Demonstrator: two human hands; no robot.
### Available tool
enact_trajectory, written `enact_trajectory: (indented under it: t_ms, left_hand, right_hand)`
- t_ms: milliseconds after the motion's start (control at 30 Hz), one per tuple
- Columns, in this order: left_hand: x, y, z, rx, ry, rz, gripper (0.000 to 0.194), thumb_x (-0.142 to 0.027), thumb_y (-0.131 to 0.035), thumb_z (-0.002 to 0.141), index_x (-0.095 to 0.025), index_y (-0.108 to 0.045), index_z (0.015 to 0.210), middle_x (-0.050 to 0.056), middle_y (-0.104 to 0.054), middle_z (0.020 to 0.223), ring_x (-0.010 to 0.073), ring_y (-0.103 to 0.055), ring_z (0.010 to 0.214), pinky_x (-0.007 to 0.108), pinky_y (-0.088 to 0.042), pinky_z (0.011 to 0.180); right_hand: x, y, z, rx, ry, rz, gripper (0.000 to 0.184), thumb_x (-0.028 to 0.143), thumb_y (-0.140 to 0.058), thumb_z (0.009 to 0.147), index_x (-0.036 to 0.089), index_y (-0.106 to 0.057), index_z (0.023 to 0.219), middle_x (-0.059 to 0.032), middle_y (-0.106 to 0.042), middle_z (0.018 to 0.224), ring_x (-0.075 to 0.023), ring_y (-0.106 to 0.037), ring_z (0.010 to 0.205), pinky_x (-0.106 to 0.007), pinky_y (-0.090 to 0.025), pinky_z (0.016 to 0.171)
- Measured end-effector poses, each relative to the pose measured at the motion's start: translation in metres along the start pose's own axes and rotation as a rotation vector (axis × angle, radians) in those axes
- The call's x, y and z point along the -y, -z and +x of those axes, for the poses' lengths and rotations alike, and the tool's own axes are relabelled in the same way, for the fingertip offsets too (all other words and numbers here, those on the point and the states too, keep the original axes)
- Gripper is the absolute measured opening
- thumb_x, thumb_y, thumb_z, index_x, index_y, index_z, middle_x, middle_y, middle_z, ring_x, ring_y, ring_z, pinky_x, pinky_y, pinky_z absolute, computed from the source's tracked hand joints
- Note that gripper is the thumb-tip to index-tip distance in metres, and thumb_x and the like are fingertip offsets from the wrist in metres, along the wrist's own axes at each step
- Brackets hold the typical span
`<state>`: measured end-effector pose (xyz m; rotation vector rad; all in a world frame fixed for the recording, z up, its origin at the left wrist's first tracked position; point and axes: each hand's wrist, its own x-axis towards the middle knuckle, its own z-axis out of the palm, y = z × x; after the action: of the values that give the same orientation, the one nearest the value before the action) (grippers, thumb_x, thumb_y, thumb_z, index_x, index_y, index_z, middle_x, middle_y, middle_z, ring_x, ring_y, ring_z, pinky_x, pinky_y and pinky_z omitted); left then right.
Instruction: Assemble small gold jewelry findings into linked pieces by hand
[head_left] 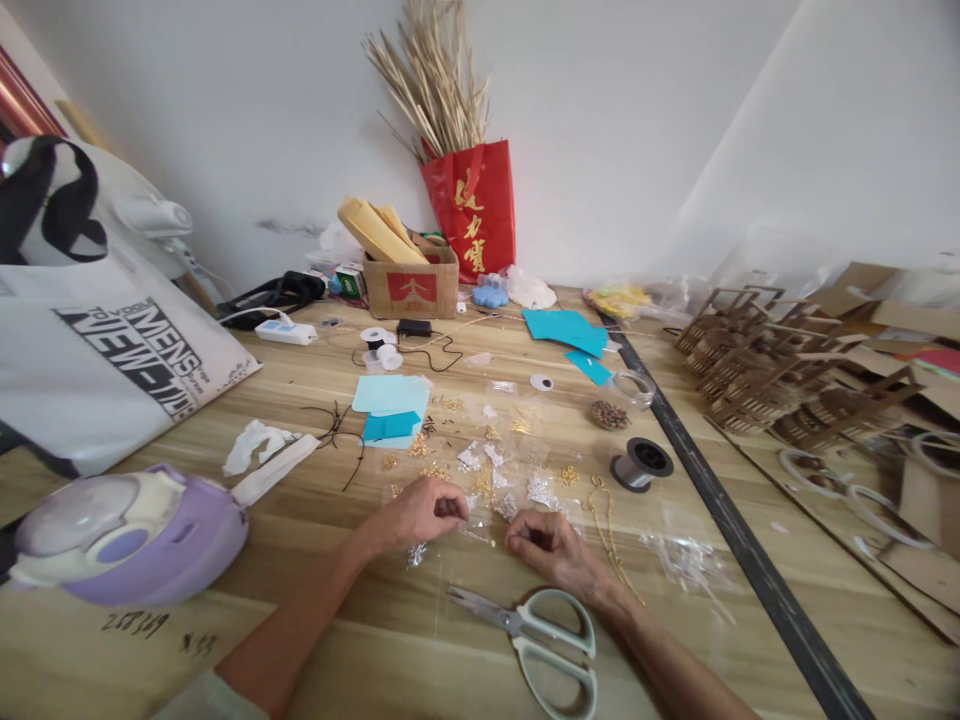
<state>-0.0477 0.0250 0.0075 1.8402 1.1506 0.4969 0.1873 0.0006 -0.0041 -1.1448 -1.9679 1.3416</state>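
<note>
My left hand [424,512] is closed, its fingertips pinched together near the middle of the table. Opposite it, my right hand [551,545] is also closed, with curled fingers and the thumb pressed to the index finger. What either pinch holds is too small to make out. In the gap between them lies a short, fine beaded strand [480,537]; I cannot tell whether it touches my fingers. Just beyond are small heaps of silvery beads [541,488] and gold findings [484,485]. Scissors [517,625] with pale green handles lie in front of my right hand, blades parted.
A gold chain [600,515] and a wire spool [642,464] lie to the right. Blue cards [390,425] are beyond my left hand. At left stand a purple device [180,545] and a white bag [127,340]; woven baskets [765,370] crowd the right.
</note>
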Motion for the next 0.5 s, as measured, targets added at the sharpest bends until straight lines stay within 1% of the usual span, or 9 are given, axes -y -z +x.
enact_trajectory:
  t_ms: [233,500]
  left_hand:
    - [-0.012,0.000,-0.007,0.068,-0.051,0.176,0.019,-0.008,-0.054,0.064,-0.017,-0.071,0.067,-0.001,-0.065,0.057,0.0127,-0.055,0.052,0.019,-0.036,0.049]
    - [-0.015,0.000,-0.009,0.142,-0.051,0.366,0.020,-0.010,-0.052,0.066,-0.018,-0.071,0.070,0.002,-0.071,0.068,0.0153,-0.061,0.064,0.021,-0.038,0.058]
  right_hand:
    - [-0.004,0.000,-0.001,0.003,0.017,-0.067,0.016,0.023,-0.054,0.082,0.015,-0.062,0.070,0.0025,-0.048,0.058,-0.0093,-0.038,0.052,-0.021,-0.026,0.047]
    - [-0.006,-0.002,0.000,-0.006,0.024,-0.087,0.012,0.016,-0.054,0.079,0.014,-0.062,0.070,0.0023,-0.051,0.059,-0.0087,-0.039,0.052,-0.020,-0.027,0.047]
